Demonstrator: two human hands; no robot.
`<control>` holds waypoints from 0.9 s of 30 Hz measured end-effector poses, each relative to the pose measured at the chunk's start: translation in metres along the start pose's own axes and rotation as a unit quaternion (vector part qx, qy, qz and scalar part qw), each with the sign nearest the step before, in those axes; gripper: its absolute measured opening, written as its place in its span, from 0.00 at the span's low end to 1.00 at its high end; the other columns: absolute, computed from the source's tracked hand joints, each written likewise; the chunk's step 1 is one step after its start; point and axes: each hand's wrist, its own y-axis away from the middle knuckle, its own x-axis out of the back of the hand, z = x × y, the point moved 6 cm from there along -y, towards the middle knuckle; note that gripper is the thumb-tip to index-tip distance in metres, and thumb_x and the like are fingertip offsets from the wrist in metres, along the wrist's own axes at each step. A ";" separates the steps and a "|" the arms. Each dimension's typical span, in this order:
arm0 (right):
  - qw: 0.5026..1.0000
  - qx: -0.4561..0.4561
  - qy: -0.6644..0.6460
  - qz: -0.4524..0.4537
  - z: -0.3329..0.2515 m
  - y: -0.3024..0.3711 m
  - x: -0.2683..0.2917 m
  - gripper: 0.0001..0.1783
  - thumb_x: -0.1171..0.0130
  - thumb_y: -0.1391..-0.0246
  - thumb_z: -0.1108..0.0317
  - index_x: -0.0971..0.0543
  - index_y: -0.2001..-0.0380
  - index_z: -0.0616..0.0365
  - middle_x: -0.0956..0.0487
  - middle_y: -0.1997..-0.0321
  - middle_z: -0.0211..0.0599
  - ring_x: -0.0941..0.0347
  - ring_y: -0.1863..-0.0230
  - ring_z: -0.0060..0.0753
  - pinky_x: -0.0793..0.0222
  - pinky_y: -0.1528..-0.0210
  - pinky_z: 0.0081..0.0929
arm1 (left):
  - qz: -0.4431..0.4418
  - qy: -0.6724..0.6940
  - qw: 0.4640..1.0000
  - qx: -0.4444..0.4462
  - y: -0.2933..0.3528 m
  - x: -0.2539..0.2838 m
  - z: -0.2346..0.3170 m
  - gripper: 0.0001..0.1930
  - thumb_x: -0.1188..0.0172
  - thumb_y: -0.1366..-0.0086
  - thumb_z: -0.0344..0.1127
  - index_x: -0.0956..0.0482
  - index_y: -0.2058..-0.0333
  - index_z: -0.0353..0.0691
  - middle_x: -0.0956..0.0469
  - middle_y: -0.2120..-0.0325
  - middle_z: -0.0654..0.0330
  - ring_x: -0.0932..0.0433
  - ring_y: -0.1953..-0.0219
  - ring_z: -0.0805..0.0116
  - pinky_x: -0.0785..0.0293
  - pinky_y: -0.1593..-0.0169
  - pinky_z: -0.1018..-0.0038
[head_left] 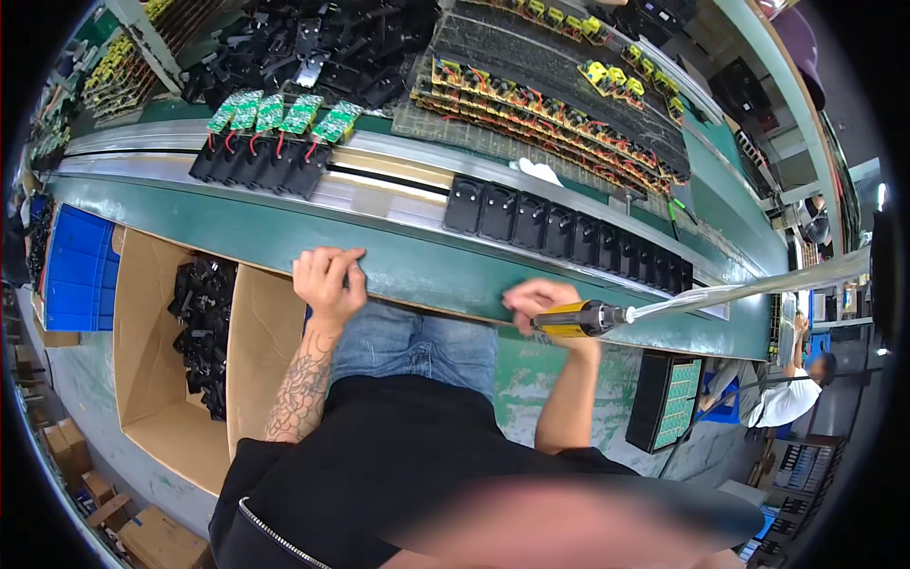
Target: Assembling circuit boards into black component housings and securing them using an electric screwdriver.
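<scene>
Over the green bench edge (417, 280), my left hand (329, 283) is loosely bent, thumb and forefinger apart, with nothing visible in it. My right hand (542, 294) has its fingers closed at the lower end of a yellow and black electric screwdriver (572, 320); the tool's tip is hidden. Beyond my right hand, a row of black plastic housings (557, 232) lies along a metal rail (389, 204). Farther left on that rail, several black housings (256, 173) are joined by red wires to green circuit boards (300, 114).
A heap of black parts (308, 52) lies at the back beside stacked boards with yellow components (559, 119). At left stand a cardboard box (147, 351) holding black parts and a blue bin (81, 270). A wrapped cable (749, 289) runs from the screwdriver. A person (787, 400) is at far right.
</scene>
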 end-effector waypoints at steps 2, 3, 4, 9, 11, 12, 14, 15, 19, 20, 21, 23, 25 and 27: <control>0.994 -0.030 0.101 0.038 -0.014 0.036 0.035 0.11 0.37 0.50 0.79 0.18 0.60 0.65 0.17 0.65 0.39 0.26 0.77 0.22 0.32 0.78 0.17 | 0.011 -0.034 0.999 -0.027 0.002 0.001 0.003 0.12 0.43 0.49 0.31 0.15 0.66 0.50 0.25 0.70 0.69 0.32 0.72 0.66 0.36 0.64 0.70; 0.986 -0.070 0.117 0.100 -0.026 0.050 0.051 0.13 0.36 0.52 0.79 0.18 0.60 0.65 0.17 0.64 0.39 0.26 0.75 0.22 0.31 0.76 0.17 | 0.016 -0.051 0.998 -0.038 0.004 0.002 0.004 0.12 0.44 0.49 0.33 0.15 0.67 0.50 0.25 0.70 0.69 0.32 0.72 0.66 0.36 0.63 0.70; 0.978 0.099 0.164 0.085 -0.054 0.053 0.061 0.13 0.36 0.53 0.76 0.17 0.61 0.64 0.17 0.64 0.39 0.27 0.75 0.23 0.30 0.75 0.18 | 0.017 -0.059 0.996 -0.057 0.004 0.002 0.008 0.11 0.44 0.49 0.34 0.15 0.68 0.50 0.25 0.70 0.69 0.32 0.72 0.66 0.37 0.63 0.70; 0.872 0.123 0.377 0.286 -0.180 -0.017 0.066 0.09 0.37 0.46 0.72 0.16 0.62 0.63 0.17 0.67 0.32 0.30 0.76 0.19 0.35 0.75 0.16 | 0.030 -0.067 0.995 -0.073 0.017 -0.001 -0.002 0.12 0.47 0.50 0.39 0.15 0.69 0.53 0.26 0.71 0.70 0.33 0.73 0.67 0.37 0.63 0.69; 0.782 0.230 0.519 0.259 -0.205 -0.078 0.077 0.14 0.36 0.45 0.70 0.18 0.54 0.61 0.17 0.65 0.31 0.31 0.75 0.22 0.33 0.71 0.20 | 0.035 -0.056 0.994 -0.084 0.013 -0.004 -0.005 0.12 0.47 0.50 0.39 0.15 0.69 0.53 0.26 0.71 0.70 0.33 0.73 0.67 0.37 0.63 0.69; 0.747 0.231 0.560 0.273 -0.216 -0.102 0.081 0.15 0.36 0.45 0.69 0.18 0.54 0.61 0.17 0.65 0.32 0.30 0.74 0.24 0.32 0.70 0.21 | 0.041 -0.051 0.994 -0.089 0.011 -0.003 -0.003 0.12 0.47 0.50 0.39 0.15 0.69 0.53 0.26 0.71 0.70 0.33 0.73 0.67 0.36 0.63 0.69; 0.671 0.253 0.628 0.303 -0.227 -0.142 0.094 0.12 0.36 0.45 0.68 0.17 0.58 0.63 0.18 0.65 0.35 0.27 0.73 0.31 0.30 0.66 0.27 | 0.049 -0.046 0.993 -0.094 0.010 -0.001 0.003 0.12 0.46 0.50 0.38 0.15 0.69 0.53 0.26 0.71 0.70 0.33 0.73 0.67 0.36 0.63 0.69; 0.672 0.250 0.628 0.301 -0.224 -0.156 0.099 0.12 0.36 0.45 0.68 0.17 0.58 0.63 0.18 0.65 0.35 0.27 0.73 0.31 0.30 0.66 0.27 | 0.046 -0.046 0.994 -0.092 0.013 0.002 0.003 0.12 0.46 0.50 0.38 0.15 0.69 0.53 0.26 0.71 0.70 0.33 0.73 0.67 0.36 0.63 0.69; 0.625 0.214 0.693 0.289 -0.217 -0.187 0.128 0.10 0.37 0.44 0.69 0.16 0.62 0.63 0.18 0.68 0.34 0.26 0.74 0.34 0.29 0.67 0.30 | 0.038 -0.054 0.994 -0.087 0.015 0.000 -0.002 0.12 0.46 0.50 0.38 0.15 0.69 0.53 0.26 0.71 0.70 0.33 0.73 0.68 0.36 0.63 0.70; 0.625 0.215 0.694 0.286 -0.217 -0.188 0.129 0.10 0.37 0.44 0.69 0.16 0.62 0.63 0.18 0.68 0.34 0.26 0.74 0.34 0.29 0.67 0.30 | 0.038 -0.055 0.994 -0.084 0.016 0.000 -0.001 0.12 0.46 0.50 0.38 0.15 0.69 0.53 0.26 0.71 0.70 0.33 0.73 0.68 0.36 0.63 0.70; 0.623 0.213 0.698 0.282 -0.217 -0.187 0.130 0.10 0.37 0.44 0.69 0.16 0.62 0.63 0.18 0.68 0.35 0.25 0.74 0.33 0.29 0.67 0.29 | 0.033 -0.051 0.995 -0.080 0.015 0.002 0.001 0.12 0.46 0.50 0.37 0.15 0.70 0.53 0.26 0.71 0.70 0.33 0.73 0.68 0.36 0.63 0.70; 0.618 0.212 0.704 0.278 -0.215 -0.184 0.134 0.09 0.38 0.42 0.69 0.16 0.62 0.63 0.18 0.70 0.35 0.24 0.74 0.31 0.28 0.68 0.28 | 0.026 -0.045 0.996 -0.076 0.011 0.005 0.002 0.11 0.45 0.51 0.35 0.15 0.70 0.53 0.26 0.71 0.71 0.33 0.73 0.68 0.36 0.63 0.70; 0.616 0.208 0.707 0.277 -0.215 -0.179 0.140 0.09 0.38 0.42 0.69 0.16 0.63 0.63 0.17 0.71 0.35 0.24 0.74 0.30 0.27 0.68 0.27 | 0.010 -0.028 0.997 -0.070 0.002 0.005 0.005 0.11 0.43 0.52 0.31 0.15 0.70 0.50 0.25 0.71 0.69 0.33 0.73 0.67 0.35 0.63 0.70; 0.685 0.198 0.629 0.310 -0.230 -0.170 0.141 0.09 0.39 0.41 0.68 0.16 0.63 0.63 0.17 0.72 0.36 0.22 0.74 0.29 0.27 0.69 0.25 | -0.005 -0.014 0.998 -0.064 -0.007 0.010 0.013 0.12 0.43 0.52 0.28 0.16 0.69 0.47 0.25 0.71 0.67 0.32 0.73 0.67 0.34 0.63 0.70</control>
